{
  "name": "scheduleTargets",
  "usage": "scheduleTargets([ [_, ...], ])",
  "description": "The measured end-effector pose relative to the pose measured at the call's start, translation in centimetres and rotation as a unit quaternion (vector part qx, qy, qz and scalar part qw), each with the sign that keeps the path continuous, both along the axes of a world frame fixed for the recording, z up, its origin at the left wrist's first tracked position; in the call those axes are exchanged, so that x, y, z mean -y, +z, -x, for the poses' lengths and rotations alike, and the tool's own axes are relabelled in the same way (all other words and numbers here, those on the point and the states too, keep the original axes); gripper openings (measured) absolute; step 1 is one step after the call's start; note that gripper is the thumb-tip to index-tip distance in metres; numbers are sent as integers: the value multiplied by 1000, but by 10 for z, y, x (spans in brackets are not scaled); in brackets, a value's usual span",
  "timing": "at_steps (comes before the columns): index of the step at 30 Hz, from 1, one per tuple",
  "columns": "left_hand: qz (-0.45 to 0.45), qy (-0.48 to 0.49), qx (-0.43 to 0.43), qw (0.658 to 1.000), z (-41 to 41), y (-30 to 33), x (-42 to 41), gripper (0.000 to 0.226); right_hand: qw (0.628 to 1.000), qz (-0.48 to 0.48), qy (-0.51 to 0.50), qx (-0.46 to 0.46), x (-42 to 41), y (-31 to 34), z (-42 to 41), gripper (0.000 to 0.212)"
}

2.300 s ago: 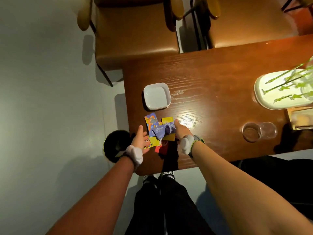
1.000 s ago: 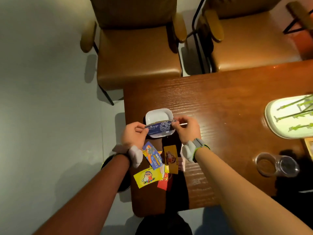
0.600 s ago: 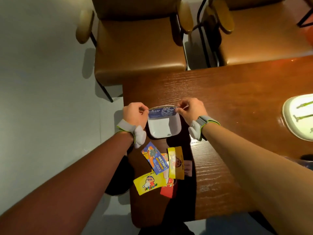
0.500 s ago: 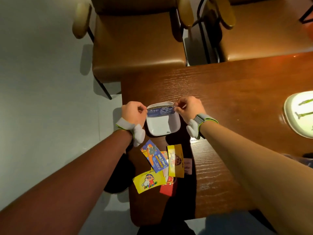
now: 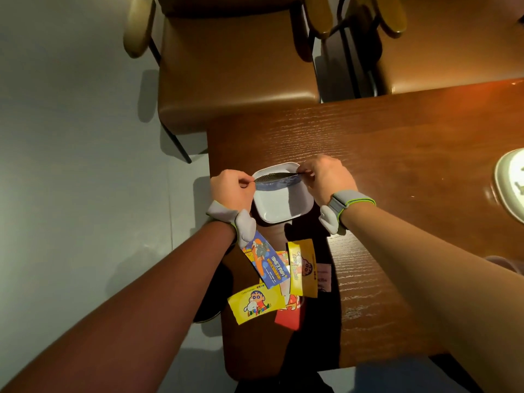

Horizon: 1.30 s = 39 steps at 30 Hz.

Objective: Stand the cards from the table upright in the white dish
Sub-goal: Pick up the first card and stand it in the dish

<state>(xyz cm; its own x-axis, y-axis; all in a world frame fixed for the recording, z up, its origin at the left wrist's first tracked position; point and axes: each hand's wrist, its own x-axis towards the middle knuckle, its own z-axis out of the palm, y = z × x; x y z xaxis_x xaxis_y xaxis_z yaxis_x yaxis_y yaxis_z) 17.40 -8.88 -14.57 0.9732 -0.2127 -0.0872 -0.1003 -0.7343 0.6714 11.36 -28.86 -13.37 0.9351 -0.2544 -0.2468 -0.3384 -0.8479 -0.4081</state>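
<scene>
surface: brown, white dish near its left edge | left hand and right hand: each pinched one end of the blue card | change: card came off the pile, now on edge over the dish's far rim | loose cards: flat, near front-left corner

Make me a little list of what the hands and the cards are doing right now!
left hand: pinches one end of the blue card
right hand: pinches the other end
blue card: on edge, bowed, over the far side of the white dish
dish: otherwise empty
cards on table: loose pile near the dish, lying flat
</scene>
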Motion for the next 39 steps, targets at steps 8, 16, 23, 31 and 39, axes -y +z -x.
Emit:
scheduleTargets([
  [8,-13,-48,-1,999,-6,-2,0,12,995,23,49,-81,-5,6,8,23],
  [16,-29,-38,-3,999,1,-6,0,16,993,44,1,-109,-3,4,2,25],
  [23,-38,-51,-2,998,6,-9,-5,17,994,43,-1,-102,-4,0,2,21],
  [31,6,-3,-23,1000,10,-5,-3,7,999,17,4,-29,-6,-7,17,21],
  [39,17,-2,-27,999,19,-7,-8,13,999,-26,-1,-31,-13,-5,25,36],
])
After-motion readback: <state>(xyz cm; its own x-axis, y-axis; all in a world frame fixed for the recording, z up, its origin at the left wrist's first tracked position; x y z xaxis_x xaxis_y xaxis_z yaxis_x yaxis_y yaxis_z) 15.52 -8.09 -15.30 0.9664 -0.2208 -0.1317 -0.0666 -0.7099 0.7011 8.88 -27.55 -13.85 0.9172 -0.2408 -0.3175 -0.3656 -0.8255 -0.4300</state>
